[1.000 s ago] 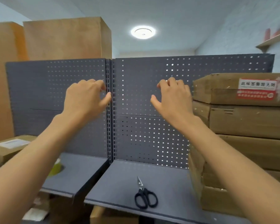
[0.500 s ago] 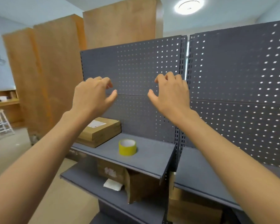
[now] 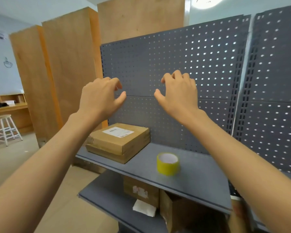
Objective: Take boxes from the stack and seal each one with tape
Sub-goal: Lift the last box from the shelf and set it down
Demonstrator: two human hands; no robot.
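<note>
Both our hands are up in the air holding nothing, left hand (image 3: 101, 96) and right hand (image 3: 178, 93) with fingers loosely curled and thumbs out. The tape (image 3: 168, 163) stands on end on the shelf (image 3: 200, 179), below the right fingers, so that hand's nearer, we reckon. The box (image 3: 118, 142) lies flat below the left fingers, long axis running corner-on toward us.
</note>
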